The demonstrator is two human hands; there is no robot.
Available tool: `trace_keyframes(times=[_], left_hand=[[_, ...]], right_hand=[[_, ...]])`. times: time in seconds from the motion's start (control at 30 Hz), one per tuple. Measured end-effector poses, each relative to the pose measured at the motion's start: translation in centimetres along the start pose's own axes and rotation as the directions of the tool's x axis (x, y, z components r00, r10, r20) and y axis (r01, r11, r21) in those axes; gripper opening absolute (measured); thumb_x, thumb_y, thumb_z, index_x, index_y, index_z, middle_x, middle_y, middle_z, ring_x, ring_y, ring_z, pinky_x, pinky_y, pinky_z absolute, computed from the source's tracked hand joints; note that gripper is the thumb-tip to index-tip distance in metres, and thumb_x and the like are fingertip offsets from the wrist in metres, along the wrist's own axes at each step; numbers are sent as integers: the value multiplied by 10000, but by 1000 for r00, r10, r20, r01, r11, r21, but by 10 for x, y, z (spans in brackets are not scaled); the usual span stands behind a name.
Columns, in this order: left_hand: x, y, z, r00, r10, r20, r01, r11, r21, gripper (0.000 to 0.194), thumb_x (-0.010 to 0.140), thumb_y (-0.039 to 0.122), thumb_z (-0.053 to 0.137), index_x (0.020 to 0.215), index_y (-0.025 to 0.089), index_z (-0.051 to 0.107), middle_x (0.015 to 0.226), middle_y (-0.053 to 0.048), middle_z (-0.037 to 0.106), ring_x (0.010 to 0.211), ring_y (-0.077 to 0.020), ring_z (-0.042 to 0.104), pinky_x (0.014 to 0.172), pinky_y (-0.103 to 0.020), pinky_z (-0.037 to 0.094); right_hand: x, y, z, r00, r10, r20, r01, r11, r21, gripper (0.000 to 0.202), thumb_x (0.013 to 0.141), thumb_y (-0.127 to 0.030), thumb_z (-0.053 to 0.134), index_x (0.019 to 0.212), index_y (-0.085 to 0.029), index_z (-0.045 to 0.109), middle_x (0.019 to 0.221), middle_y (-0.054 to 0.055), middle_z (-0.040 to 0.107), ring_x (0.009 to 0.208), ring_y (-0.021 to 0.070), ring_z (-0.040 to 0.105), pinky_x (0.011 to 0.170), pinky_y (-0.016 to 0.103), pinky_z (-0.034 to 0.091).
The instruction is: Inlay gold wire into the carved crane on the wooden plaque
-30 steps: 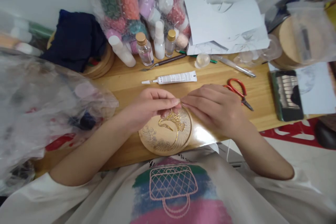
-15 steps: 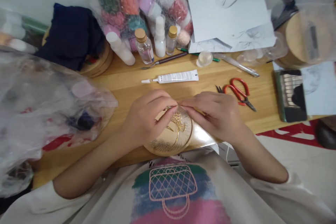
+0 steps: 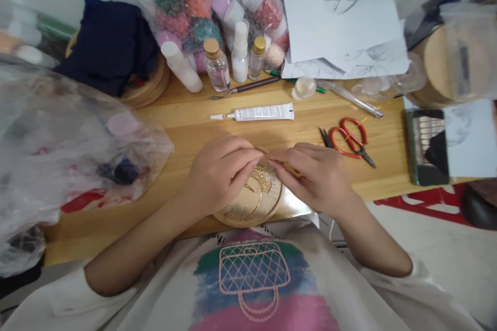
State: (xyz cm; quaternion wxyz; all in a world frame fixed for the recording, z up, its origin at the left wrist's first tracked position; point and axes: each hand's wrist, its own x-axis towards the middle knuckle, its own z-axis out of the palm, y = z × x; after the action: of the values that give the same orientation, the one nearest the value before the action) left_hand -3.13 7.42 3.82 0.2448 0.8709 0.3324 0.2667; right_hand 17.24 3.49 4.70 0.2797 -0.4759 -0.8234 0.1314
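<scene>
A round wooden piece (image 3: 248, 201) with gold raised lines and a fine drawn pattern lies at the table's front edge, its upper part covered by both hands. My left hand (image 3: 223, 170) is over its upper left, thumb and index finger pinched together; what they hold is too small to name. Just to the right, my right hand (image 3: 316, 173) is also pinched, its fingertips close to the left ones above the piece's far rim. Anything between those fingertips cannot be made out.
A white tube (image 3: 264, 113) lies beyond the hands, with small bottles (image 3: 217, 70) behind it. Red-handled pliers (image 3: 351, 139) and a phone (image 3: 428, 147) are at the right. A plastic bag (image 3: 116, 139) covers the left side; papers (image 3: 341, 31) lie at the back.
My right hand has shifted slightly down, its fingertips still near the left ones. My left hand stays almost in place. The camera view has moved a little.
</scene>
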Motion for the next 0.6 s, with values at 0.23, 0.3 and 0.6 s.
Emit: trace_keyframes(times=[0.23, 0.3, 0.6], left_hand=[[-49, -1, -7, 913, -375, -163, 409, 841, 355, 254, 968, 357, 512, 1149, 230, 638, 1095, -111, 669, 1032, -306, 617, 910, -474, 500], [-68, 1, -3, 873, -452, -185, 485, 763, 428, 289, 965, 404, 504, 1115, 201, 644, 1060, -124, 659, 1002, -326, 606, 890, -510, 500], [-80, 7, 25, 829, -465, -310, 554, 759, 344, 282, 956, 208, 406, 1078, 223, 660, 979, -90, 624, 939, -285, 587, 844, -449, 493]], right_hand=[[-11, 1, -17, 999, -27, -42, 22, 993, -116, 183, 941, -187, 519, 907, -161, 697, 635, 2, 698, 534, 121, 615, 529, 245, 448], [-17, 0, -25, 997, -25, -72, 15, 990, -137, 162, 934, -177, 533, 891, -153, 687, 622, 10, 697, 524, 125, 630, 523, 244, 454], [-42, -13, -52, 945, 319, -79, -309, 944, 114, 68, 880, -175, 553, 935, -206, 577, 686, -26, 741, 568, 115, 685, 511, 212, 473]])
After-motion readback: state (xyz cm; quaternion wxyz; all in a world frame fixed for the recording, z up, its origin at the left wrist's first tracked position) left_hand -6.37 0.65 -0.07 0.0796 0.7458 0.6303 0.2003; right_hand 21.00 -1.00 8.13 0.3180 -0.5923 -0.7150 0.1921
